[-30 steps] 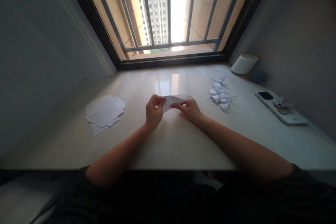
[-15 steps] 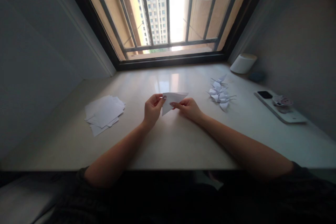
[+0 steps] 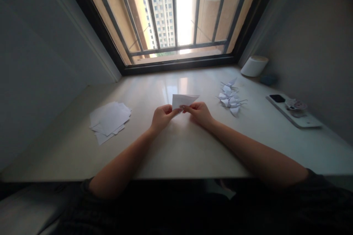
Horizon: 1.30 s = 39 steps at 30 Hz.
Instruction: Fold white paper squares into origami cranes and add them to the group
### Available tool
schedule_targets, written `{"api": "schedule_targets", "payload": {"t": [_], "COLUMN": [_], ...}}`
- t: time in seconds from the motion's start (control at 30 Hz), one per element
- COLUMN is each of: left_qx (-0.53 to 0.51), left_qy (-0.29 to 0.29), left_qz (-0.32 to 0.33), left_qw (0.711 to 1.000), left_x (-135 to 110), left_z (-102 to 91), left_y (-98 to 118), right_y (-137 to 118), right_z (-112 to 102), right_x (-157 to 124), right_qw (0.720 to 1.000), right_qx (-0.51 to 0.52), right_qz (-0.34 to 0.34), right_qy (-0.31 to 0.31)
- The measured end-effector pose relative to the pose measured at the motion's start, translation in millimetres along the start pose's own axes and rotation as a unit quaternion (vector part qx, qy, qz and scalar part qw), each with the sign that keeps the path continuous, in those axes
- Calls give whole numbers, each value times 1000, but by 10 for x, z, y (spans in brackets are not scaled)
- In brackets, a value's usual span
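Observation:
A white sheet of paper folded into a triangle (image 3: 183,100) is held up just above the table, between my two hands. My left hand (image 3: 163,116) pinches its lower left part, thumb in front and fingers curled behind. At the lower edge my right hand (image 3: 200,114) grips it, the thumb tip meeting the left thumb near the middle. The lower corner of the paper is mostly covered by the thumbs and fingers.
A loose stack of white paper (image 3: 111,119) lies on the left of the white table (image 3: 176,154). Several folded paper cranes (image 3: 230,97) are heaped on the right. Beyond them are a phone (image 3: 293,112) with a ring grip and a white cylindrical object (image 3: 254,66). A barred window (image 3: 176,67) rises behind.
My left thumb has slid from the paper's upper left corner down to its lower middle, against the right thumb. The triangle has tipped slightly and risen a little.

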<state>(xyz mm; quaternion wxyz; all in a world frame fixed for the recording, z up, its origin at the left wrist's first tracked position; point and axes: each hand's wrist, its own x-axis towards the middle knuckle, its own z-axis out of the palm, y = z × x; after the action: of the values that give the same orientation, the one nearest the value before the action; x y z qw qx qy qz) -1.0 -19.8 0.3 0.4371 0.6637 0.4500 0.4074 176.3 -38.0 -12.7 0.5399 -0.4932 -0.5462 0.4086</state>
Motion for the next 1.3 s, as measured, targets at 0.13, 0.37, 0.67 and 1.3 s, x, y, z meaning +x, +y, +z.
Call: {"api": "schedule_targets", "payload": {"t": [0.13,0.37,0.67,1.3], "left_qx": [19,-24,-23,24], "left_qy": [-45,-91,-121,-92], "left_qz": [4,-15,-27,-6], "left_qw": [999,995,992,995], "left_x": [6,41,51,44], "left_z": [-15,-22,-22,22], "left_y": [3,15,6,6], "right_y": [7,10,30,94], "right_z": [-4,-10,-44,-155], "right_x": [6,13,69,170], "right_qw": [1000,999,990,973], "right_qx": [-1,27,80,119], "right_qz": [0,-2,13,34], "right_qy": [-4,20,119,195]}}
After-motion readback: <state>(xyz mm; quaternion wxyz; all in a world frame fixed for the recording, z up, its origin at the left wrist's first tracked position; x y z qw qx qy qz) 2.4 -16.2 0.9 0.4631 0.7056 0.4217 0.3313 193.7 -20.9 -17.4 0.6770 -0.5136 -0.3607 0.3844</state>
